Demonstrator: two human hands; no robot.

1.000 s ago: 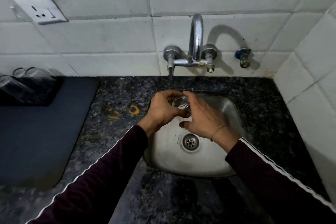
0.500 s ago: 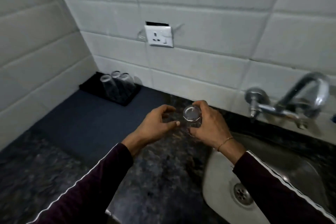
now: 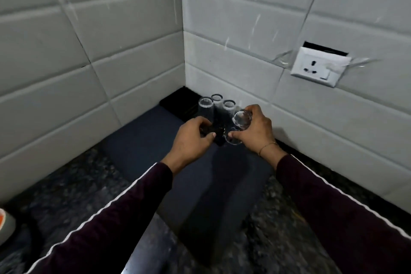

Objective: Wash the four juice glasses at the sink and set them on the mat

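Note:
My right hand grips a clear juice glass, tilted with its base towards me, just above the near right corner of a small black mat in the wall corner. Three more clear glasses stand upside down, close together, on that black mat, right behind my hands. My left hand hovers beside the held glass with fingers curled over the mat's near edge; whether it pinches the mat is unclear. Both sleeves are dark maroon with a white stripe.
A large dark blue mat covers the speckled dark counter under my arms. White tiled walls meet in the corner behind. A white power socket sits on the right wall. A white and orange object shows at the far left edge.
I have turned left from the sink, which is now out of view. My right hand carried the glass over to the black mat beside the other glasses, and my left hand came along.

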